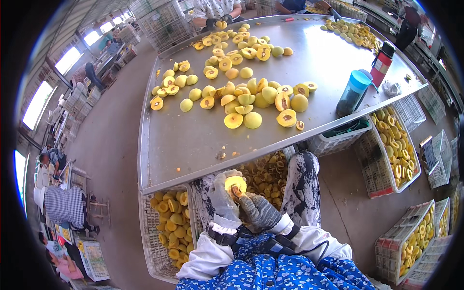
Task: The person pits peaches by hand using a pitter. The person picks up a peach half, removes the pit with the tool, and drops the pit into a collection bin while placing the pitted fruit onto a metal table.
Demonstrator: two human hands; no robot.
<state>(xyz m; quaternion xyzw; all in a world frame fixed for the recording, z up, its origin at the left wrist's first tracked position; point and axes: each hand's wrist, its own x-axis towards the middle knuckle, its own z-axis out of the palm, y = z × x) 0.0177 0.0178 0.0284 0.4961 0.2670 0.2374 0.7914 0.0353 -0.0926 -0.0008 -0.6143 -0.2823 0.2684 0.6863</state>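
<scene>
My left hand (222, 197), in a pale glove, holds a yellow peach half (235, 183) with its cut face up and a brown pit area at the centre. My right hand (262, 212), in a grey knitted glove, is closed at the near edge of that fruit. A thin dark tool (235, 196) shows at its fingertips, mostly hidden. Both hands are above my lap, before the near edge of a metal table (188, 152). On the table lie loose peach halves (252, 120), some cut side up with pits showing.
Between my knees is a container of pits (270, 174). A crate of peach halves (192, 217) stands at left, another (362, 174) at right. A blue-lidded bottle (353, 92) and a red flask (382, 65) stand on the table. Across it, a person's gloved hands (219, 22) hold fruit.
</scene>
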